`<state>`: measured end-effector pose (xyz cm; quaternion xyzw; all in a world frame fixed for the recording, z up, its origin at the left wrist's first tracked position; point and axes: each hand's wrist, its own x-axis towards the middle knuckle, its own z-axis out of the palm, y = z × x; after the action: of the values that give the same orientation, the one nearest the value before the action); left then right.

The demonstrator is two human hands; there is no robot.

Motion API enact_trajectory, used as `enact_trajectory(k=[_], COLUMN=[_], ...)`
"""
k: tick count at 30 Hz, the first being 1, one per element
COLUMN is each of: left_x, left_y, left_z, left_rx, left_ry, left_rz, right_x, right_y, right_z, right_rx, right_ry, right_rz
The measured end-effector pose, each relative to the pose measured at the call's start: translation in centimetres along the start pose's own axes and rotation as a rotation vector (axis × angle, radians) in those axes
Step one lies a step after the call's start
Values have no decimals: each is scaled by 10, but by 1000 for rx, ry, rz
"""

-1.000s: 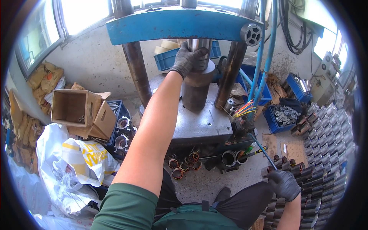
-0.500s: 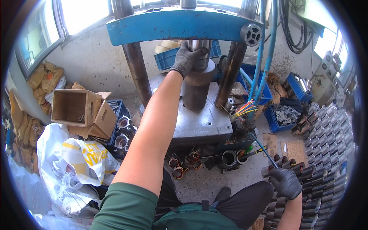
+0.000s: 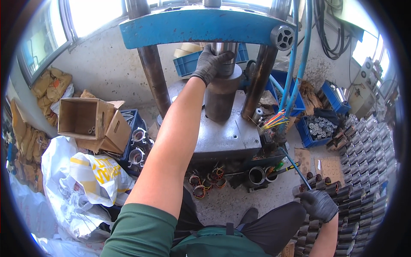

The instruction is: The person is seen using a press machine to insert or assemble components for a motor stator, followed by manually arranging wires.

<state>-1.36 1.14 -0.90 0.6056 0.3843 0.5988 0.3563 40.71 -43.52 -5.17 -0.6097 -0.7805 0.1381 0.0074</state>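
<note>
My left hand, in a dark grey glove, reaches forward with its fingers wrapped round a shiny metal cylinder. That cylinder stands upright beneath the blue crossbeam of a press, on top of a wider dark steel cylinder. The wider one rests on the grey metal press bed. Low on the right, my gloved right hand is closed round the near end of a slim blue lever. The lever slants up to the press's right side.
Steel columns flank the work. Stacked metal cylinders crowd the right, near my right arm. Wound copper parts lie on the floor before the press. Cardboard boxes and white plastic bags stand left. Blue hoses hang right.
</note>
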Motion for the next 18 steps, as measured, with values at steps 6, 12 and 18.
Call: enact_trajectory(k=[6, 12, 18], left_x=[0, -2, -4], left_y=[-1, 3, 5], left_z=[0, 0, 0], left_rx=[-36, 26, -6], left_ry=[-5, 13, 1], left_rz=[37, -19, 14], right_x=[2, 1, 2], right_y=[-2, -2, 0], right_z=[0, -2, -2], right_rx=[139, 47, -76], right_ry=[229, 95, -15], right_rz=[-42, -3, -29])
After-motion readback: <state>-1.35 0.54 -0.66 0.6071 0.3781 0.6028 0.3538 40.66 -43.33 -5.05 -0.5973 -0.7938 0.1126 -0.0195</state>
